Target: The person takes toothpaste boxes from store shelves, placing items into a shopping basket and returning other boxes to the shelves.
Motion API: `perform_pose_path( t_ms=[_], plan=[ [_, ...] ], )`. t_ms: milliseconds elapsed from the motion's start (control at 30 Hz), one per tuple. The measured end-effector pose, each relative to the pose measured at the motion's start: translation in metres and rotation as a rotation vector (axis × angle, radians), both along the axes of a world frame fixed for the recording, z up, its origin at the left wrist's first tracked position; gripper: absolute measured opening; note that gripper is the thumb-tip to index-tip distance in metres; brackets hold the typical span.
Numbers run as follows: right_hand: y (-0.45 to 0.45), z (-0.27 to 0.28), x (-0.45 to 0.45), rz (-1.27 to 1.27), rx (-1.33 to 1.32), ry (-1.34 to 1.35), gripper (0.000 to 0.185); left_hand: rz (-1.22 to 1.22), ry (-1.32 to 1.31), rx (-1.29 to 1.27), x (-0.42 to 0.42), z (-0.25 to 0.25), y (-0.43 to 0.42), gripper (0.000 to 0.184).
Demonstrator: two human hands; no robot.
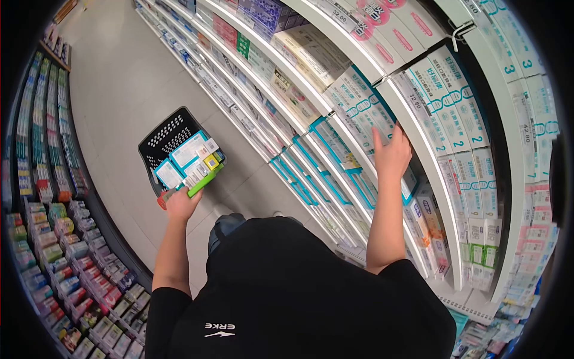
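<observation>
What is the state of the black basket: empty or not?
The basket is not empty: blue-edged boxes show inside it.

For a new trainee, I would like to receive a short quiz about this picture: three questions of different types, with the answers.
1. Which hand carries the black basket with the green handle?
2. True or false: the right hand is at white boxes with teal print, away from the basket.
3. Fill in the blank: the lettering on the black shirt reads ____.

Key:
1. The left hand.
2. True.
3. ERKE.
</observation>
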State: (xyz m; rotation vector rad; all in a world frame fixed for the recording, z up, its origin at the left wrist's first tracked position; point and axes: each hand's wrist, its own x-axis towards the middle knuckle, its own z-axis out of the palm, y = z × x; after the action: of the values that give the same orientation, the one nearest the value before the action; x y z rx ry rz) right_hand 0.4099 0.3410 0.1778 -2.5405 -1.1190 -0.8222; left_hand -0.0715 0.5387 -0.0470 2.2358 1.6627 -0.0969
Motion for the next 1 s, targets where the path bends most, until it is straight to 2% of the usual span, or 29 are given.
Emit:
perform_pose_path(
  t_ms=[100,200,300,800,1000],
  plan=[
    [0.007,-0.004,0.004,-0.081,-0.033,0.025,0.056,-0.017,0.017,-0.013,-0.003,0.001,0.016,0.068],
    [0.008,-0.015,0.014,-0.053,0.035,-0.159,0.049,-0.032,0.022,-0.020,-0.004,0.002,0.029,0.069],
    [0.011,-0.013,0.007,-0.118,0.017,-0.163,0.048,-0.055,0.015,0.007,-0.008,0.001,0.039,0.068],
    [0.013,-0.024,0.008,-0.148,0.023,-0.307,0.056,-0.078,-0.005,0.080,-0.017,-0.007,0.083,0.066],
    [0.014,-0.017,0.002,-0.280,-0.073,-0.158,0.057,-0.086,-0.013,0.088,-0.016,-0.001,0.094,0.066]
  ],
)
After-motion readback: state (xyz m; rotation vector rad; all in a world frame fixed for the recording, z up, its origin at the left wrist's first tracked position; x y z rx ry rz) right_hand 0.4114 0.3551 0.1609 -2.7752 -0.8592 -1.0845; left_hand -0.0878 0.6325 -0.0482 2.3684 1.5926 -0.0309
